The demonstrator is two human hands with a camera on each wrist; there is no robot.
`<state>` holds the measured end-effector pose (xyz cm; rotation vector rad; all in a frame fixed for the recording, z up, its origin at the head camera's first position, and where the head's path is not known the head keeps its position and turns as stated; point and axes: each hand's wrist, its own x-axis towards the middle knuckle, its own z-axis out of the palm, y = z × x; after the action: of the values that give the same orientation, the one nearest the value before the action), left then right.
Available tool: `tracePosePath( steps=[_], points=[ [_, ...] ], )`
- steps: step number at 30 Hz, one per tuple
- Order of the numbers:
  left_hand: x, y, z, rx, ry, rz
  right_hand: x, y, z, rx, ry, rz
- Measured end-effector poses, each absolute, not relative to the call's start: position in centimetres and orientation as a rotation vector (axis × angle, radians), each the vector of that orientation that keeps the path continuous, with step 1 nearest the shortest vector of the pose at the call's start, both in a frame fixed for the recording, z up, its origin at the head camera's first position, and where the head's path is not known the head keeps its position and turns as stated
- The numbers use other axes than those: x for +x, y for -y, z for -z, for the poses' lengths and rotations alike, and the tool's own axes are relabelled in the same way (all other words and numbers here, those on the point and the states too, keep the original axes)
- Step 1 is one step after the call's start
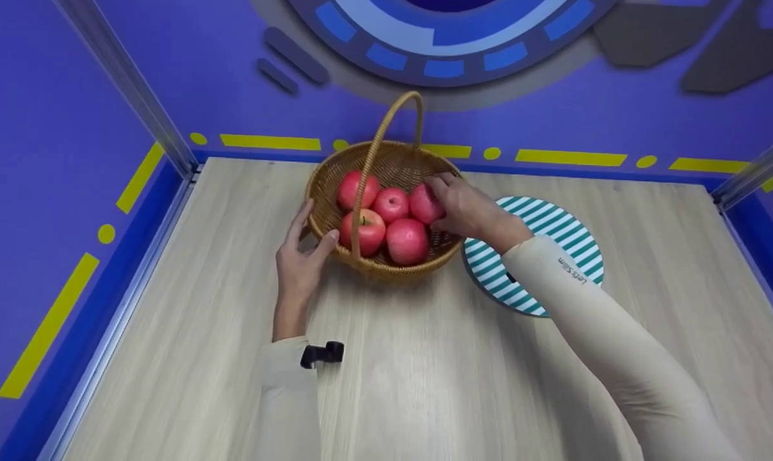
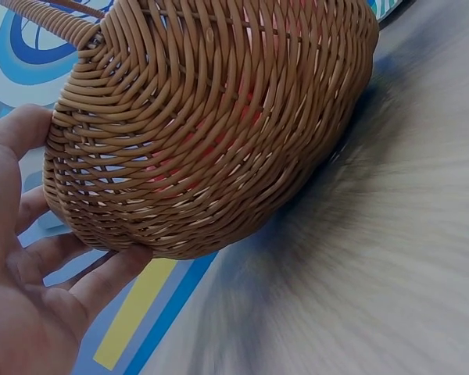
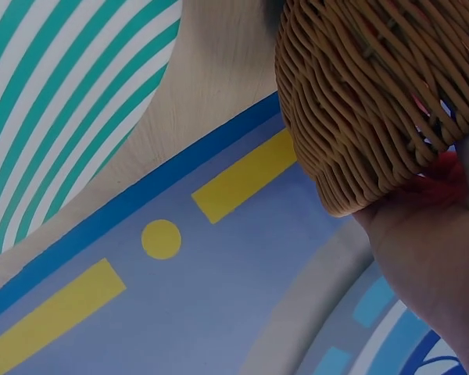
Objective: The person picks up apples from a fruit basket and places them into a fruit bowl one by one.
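Observation:
A brown wicker basket [image 1: 325,186] with a tall arched handle [image 1: 378,137] stands toward the back of the table, several red apples [image 1: 407,241] inside it. My left hand [image 1: 300,266] holds the basket's left side, thumb at the rim and fingers along the outer wall; the left wrist view shows these fingers [image 2: 113,277] against the weave. Reaching over the right rim, my right hand [image 1: 466,208] grips the rightmost apple [image 1: 424,203] within the basket. In the right wrist view the basket wall hides most of that hand's fingers.
A round board [image 1: 553,224] with green and white stripes lies right of the basket, partly under my right forearm. Behind the table [image 1: 399,371] rises a blue patterned wall [image 1: 200,64]; another panel [image 1: 53,192] borders the left side.

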<state>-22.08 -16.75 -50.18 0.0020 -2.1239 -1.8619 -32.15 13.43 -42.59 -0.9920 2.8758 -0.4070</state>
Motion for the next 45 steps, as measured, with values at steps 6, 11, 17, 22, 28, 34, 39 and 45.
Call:
tracePosePath(
  steps=[6,11,17,22,28,34,39,45],
  points=[
    [-22.3,16.7,50.3,-0.011,2.101,1.869,-32.1,-13.8,42.6,-0.961,-2.904,0.5],
    [-22.4,16.5,50.5,-0.008,2.096,1.877,-31.6,-14.2,42.5,-0.888,-2.908,0.682],
    [-22.5,16.4,50.5,0.011,2.117,1.862,-30.4,-14.7,42.1,-0.754,-2.908,0.89],
    [-22.6,16.3,50.4,0.006,2.123,1.855,-29.6,-15.6,41.5,-0.626,-2.931,1.059],
    [-22.5,16.7,50.3,0.001,2.116,1.86,-28.8,-16.5,41.1,-0.538,-2.987,1.206],
    [-22.3,17.1,50.2,0.013,2.121,1.826,-28.1,-17.0,41.0,-0.451,-3.033,1.343],
    [-22.0,17.0,50.1,0.024,2.146,1.812,-27.5,-17.7,41.2,-0.32,-3.061,1.421],
    [-21.9,16.7,50.2,0.021,2.145,1.821,-27.0,-18.7,41.6,-0.208,-3.074,1.474]
  ],
)
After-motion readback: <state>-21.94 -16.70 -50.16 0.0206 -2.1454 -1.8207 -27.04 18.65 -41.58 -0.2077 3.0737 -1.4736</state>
